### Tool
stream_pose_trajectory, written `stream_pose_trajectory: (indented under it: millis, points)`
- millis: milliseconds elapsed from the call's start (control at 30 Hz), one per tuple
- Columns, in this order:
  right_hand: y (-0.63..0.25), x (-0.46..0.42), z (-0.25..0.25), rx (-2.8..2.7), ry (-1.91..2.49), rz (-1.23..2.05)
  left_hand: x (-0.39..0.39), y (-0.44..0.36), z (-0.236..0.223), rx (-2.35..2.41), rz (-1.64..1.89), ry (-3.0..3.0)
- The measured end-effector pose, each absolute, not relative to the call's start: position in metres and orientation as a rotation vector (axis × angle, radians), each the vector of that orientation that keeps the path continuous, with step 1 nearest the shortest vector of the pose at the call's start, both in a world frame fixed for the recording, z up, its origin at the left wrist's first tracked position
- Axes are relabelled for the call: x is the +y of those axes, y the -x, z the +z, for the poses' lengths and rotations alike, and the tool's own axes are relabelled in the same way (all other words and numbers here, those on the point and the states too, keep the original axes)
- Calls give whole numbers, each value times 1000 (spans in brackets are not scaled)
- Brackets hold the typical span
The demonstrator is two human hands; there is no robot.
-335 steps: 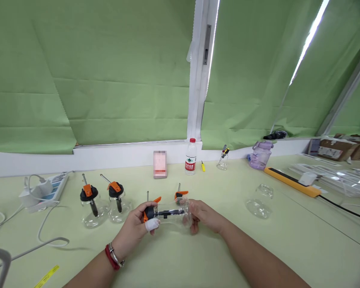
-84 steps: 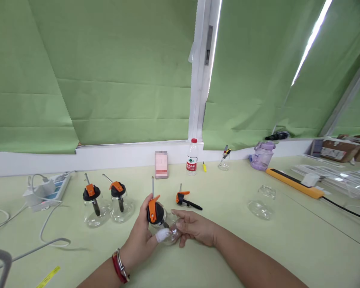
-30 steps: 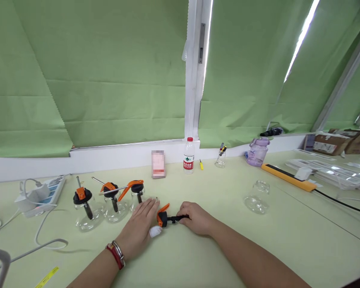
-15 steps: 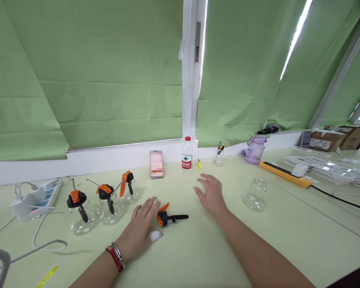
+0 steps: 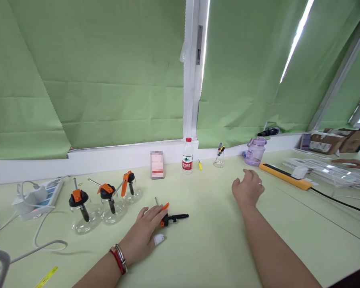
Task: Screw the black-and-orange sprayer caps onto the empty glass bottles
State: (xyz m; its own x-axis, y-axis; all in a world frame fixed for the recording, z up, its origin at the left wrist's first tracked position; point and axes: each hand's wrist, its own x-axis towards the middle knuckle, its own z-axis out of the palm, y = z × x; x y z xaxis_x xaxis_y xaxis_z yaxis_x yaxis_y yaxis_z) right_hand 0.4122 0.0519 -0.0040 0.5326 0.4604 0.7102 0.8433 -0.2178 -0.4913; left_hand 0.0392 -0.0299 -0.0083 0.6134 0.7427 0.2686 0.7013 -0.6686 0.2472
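My left hand [image 5: 146,231], with a white wrap on the thumb and a red bracelet on the wrist, lies flat on the pale green table [image 5: 204,248]. Its fingertips touch a loose orange-and-black pump head [image 5: 171,217] that lies on its side. My right hand [image 5: 247,189] hovers farther right with its fingers loosely curled and nothing visible in it. It covers the spot where a clear glass jar stood. Left of my left hand stand three clear jars fitted with pump heads [image 5: 81,212] [image 5: 109,203] [image 5: 131,189].
Along the sill are a pink box [image 5: 156,165], a water bottle [image 5: 187,157], a small flask of tools [image 5: 219,157] and a purple jug [image 5: 254,151]. An orange power strip [image 5: 285,177] and plastic trays [image 5: 327,174] lie right. A white power strip [image 5: 37,194] lies left. Another person's hand [image 5: 352,163] shows far right.
The third jar with its pump head now stands with the other two. My right hand let go of the loose pump head and swept right over the empty jar. My left hand slid onto the pump head.
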Motion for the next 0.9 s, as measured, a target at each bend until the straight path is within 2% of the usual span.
stream_pose_trajectory:
  millis: [133,333,633,900]
  points:
    - [-379,54,-8,-1436,1628,-352,-31,-40,-8,1207,510,-2726]
    - [-317,38,-14,-1795,1270,124,-31,-39,-4,1228,617,-2710]
    - [-306,30,-20,-1843,1333,707,-35,-43,4,1277,701,-2624]
    - [-310,30,-22,-1955,1435,768,-30,-36,-6,1456,746,-2491]
